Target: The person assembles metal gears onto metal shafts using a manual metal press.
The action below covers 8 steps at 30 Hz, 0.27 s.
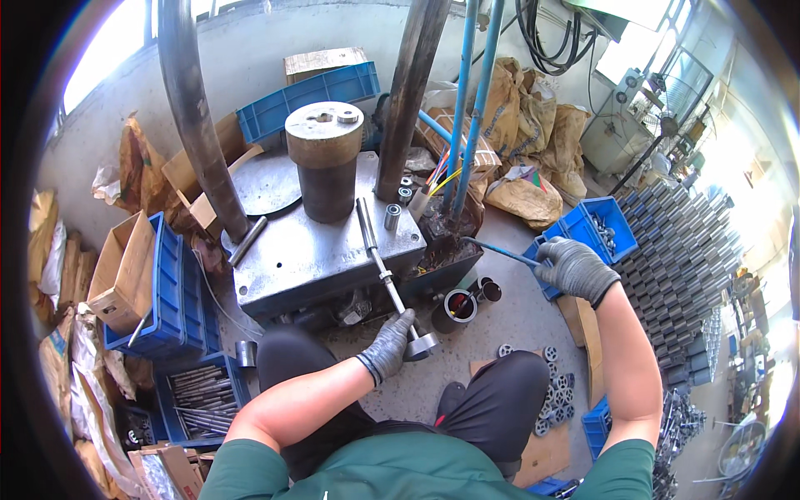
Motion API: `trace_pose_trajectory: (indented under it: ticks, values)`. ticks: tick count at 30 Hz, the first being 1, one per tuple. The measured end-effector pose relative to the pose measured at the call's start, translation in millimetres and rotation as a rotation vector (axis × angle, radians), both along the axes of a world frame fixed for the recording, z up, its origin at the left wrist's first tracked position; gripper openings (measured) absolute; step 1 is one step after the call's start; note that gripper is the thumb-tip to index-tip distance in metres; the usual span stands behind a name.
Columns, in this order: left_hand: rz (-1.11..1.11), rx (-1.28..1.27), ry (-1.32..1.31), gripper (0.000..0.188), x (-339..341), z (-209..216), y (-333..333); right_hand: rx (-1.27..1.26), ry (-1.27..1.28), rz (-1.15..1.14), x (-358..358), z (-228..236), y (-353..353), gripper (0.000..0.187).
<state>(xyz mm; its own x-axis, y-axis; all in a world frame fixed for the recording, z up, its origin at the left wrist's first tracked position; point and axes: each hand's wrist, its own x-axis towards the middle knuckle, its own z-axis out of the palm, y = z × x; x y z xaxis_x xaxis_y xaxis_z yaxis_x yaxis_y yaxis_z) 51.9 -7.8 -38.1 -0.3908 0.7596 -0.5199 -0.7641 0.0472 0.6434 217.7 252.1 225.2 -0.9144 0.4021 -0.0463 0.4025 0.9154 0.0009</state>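
Now left hand grips steel shaft, pointing away toward press table.

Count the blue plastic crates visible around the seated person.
6, perhaps more hidden: one behind the press, two at left, one with a cardboard box and one with rods, two by the right hand, one lower right.

A brown metal cylinder stands on the grey steel press plate, with blue crates of rods at the left, tan sacks behind, stacked steel tubes at the right, and small bearings on the floor.
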Motion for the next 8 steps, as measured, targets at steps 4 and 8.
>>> trace_pose_trajectory:
  ticks: [4, 8]
  values:
    - [-0.004, 0.015, -0.019, 0.033, -17.0, -7.0, 5.3, 0.022, -0.102, -0.027, -2.0, 0.1, -7.4, 0.070]
    - [0.007, -0.030, 0.031, 0.035, -33.5, -4.4, 11.9, -0.220, -0.302, -0.215, -13.1, 29.9, -29.0, 0.084]
